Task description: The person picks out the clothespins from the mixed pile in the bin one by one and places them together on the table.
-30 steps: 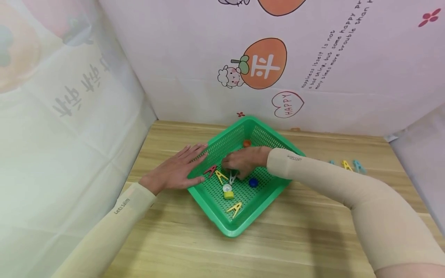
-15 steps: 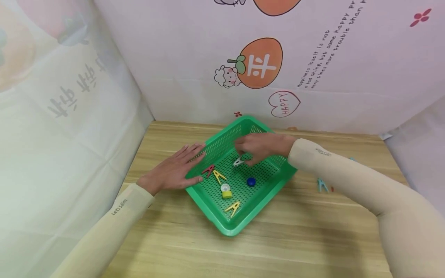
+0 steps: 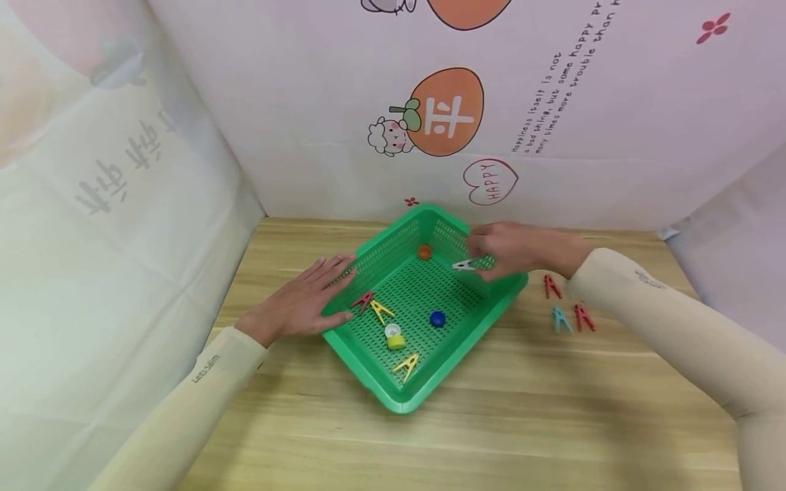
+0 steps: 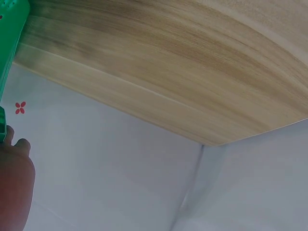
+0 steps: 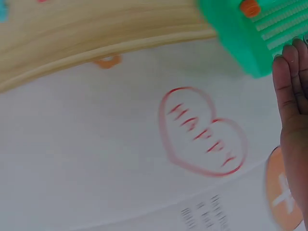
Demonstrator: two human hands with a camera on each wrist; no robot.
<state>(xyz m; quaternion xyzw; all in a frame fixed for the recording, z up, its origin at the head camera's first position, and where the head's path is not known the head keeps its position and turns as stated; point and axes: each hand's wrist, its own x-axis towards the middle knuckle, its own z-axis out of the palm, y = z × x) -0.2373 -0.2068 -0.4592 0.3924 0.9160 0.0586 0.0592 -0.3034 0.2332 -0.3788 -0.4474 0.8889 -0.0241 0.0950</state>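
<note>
My right hand pinches a white clothespin above the right part of a green basket. On the basket's left rim rests my left hand, its fingers straight. Inside the basket lie a red clothespin, one yellow clothespin beside it and another yellow clothespin near the front corner. Bottle caps lie there too: a white cap touching a yellow cap, a blue cap and an orange cap. In the right wrist view the pinched clothespin is out of sight.
Right of the basket, a blue clothespin and two red clothespins, one nearer the basket, lie on the wooden table. Behind the table stands a printed white sheet; another sheet hangs at the left.
My right hand has lifted the white clothespin from the basket floor and moved right with it. The left hand stays on the rim. Red clothespins on the table have come into sight.
</note>
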